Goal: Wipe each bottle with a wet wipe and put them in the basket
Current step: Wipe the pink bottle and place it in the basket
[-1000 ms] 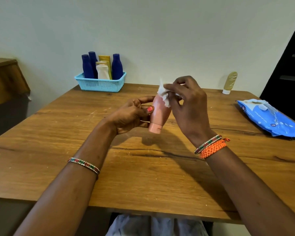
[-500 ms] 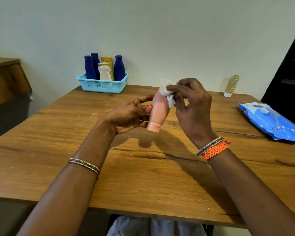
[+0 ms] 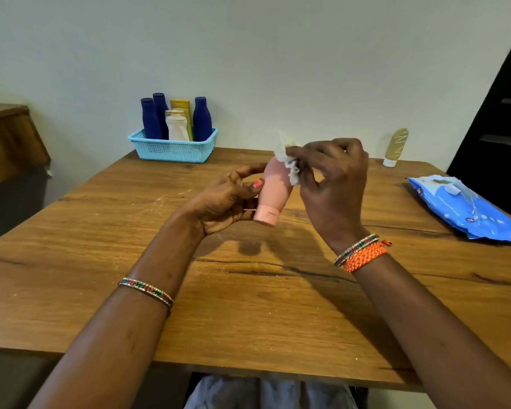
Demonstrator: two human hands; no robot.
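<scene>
Head view shows your left hand (image 3: 224,202) gripping the pink bottle (image 3: 275,190) with fingers and thumb curled round its lower body, cap end pointing down and toward you, the bottle tilted and held clear above the wooden table (image 3: 248,305). Your right hand (image 3: 334,184) pinches a crumpled white wet wipe (image 3: 289,163) between fingertips and presses it against the bottle's upper end. At the far left of the table, against the wall, the light blue basket (image 3: 174,150) holds three dark blue bottles (image 3: 202,119), a white bottle (image 3: 177,126) and a yellow one (image 3: 181,104), all upright. A gold tube (image 3: 396,146) stands on its white cap at the far right edge by the wall, well apart from the basket. The blue wipes pack (image 3: 466,208) lies flat on the table to your right.
</scene>
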